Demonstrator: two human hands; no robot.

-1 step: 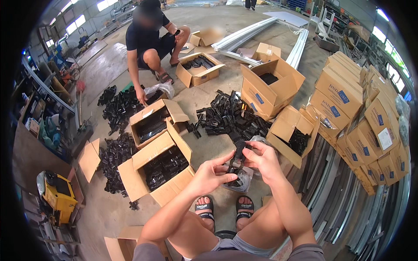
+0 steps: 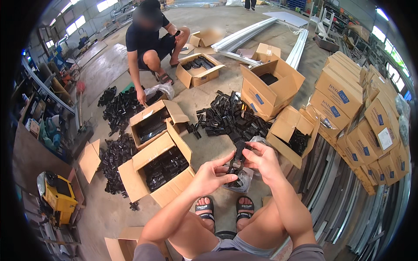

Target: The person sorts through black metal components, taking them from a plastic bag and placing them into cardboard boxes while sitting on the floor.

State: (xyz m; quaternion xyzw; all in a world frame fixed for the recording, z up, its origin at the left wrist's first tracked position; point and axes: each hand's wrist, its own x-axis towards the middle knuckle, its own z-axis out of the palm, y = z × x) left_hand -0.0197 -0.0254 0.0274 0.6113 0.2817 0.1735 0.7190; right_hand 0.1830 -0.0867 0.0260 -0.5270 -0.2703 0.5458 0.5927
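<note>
Between my two hands is a black bracket-like part point(image 2: 238, 157) with a broad upper end and a looped lower end. My left hand point(image 2: 212, 175) grips its lower left side with thumb and fingers. On its upper right, my right hand point(image 2: 264, 162) pinches it. What kind of part it is I cannot make out for sure. Just beyond my hands lies a pile of black parts point(image 2: 235, 115) on the floor. Below the held part is a clear plastic bag point(image 2: 244, 180), partly covered by it.
At left, two open cartons point(image 2: 180, 182) hold black parts, with loose piles point(image 2: 114, 163) beside them. A co-worker point(image 2: 146, 39) squats at far left, reaching into the parts. Open boxes point(image 2: 266, 96) and stacked cartons point(image 2: 337, 93) stand right, above long metal profiles point(image 2: 331, 195). A yellow machine point(image 2: 61, 200) sits left.
</note>
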